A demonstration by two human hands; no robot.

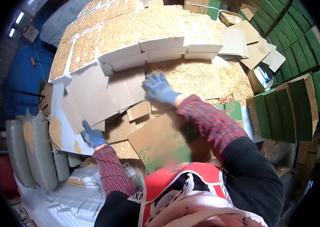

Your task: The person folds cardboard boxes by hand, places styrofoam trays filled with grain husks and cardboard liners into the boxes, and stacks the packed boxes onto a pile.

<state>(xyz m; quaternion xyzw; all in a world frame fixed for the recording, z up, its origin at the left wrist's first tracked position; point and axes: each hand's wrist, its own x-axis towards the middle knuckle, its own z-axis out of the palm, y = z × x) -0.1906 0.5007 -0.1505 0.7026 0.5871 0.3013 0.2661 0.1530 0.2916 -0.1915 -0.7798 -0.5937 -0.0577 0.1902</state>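
My left hand [93, 135], in a blue glove, is at the lower left corner of a large flat cardboard sheet [91, 94], its thumb over the edge and the other fingers partly hidden. My right hand [160, 89], also gloved in blue, lies with spread fingers at the sheet's right end, beside loose tan flakes [194, 77]. Below the sheet are smaller cardboard pieces [139, 110] and an opened green and brown box [160, 140] close to my body.
White foam trays [160, 43] full of tan flakes are stacked at the back. Folded green cartons [277, 113] stand at the right, with more cartons [300, 49] behind. Cardboard pieces [256, 53] lie at the back right. Filled plastic bags [40, 151] stand at the left.
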